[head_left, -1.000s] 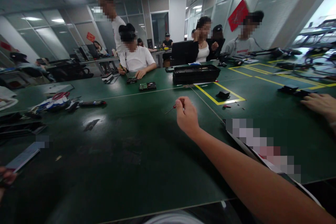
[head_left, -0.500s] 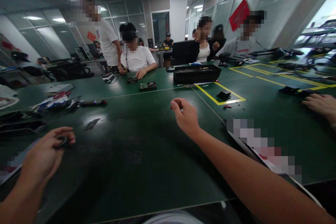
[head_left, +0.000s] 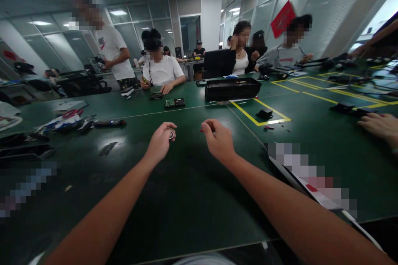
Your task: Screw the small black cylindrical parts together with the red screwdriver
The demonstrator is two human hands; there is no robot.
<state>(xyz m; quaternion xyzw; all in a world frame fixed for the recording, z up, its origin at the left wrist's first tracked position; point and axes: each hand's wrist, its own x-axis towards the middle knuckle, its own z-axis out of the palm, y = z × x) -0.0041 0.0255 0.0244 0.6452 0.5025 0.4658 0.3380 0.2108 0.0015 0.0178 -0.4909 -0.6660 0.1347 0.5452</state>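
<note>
Black tray point(head_left: 232, 87) sits on the green table point(head_left: 174, 182), far side of both hands; contents not readable. Left hand point(head_left: 160, 143) pinches a small metal ring point(head_left: 171, 134). Right hand point(head_left: 219, 140) pinches a red-handled screwdriver point(head_left: 207, 126), just right of the ring. Both arms outstretched, hands raised above the table.

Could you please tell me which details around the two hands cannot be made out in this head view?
- Small ring-like part in the left hand: mostly covered by the fingers, too small to identify.
- Red-handled tool in the right hand: the grip sits inside the fist, and the tip is too thin and blurred to see.
- Sheet beside the right forearm: pixelated, unreadable.
</note>
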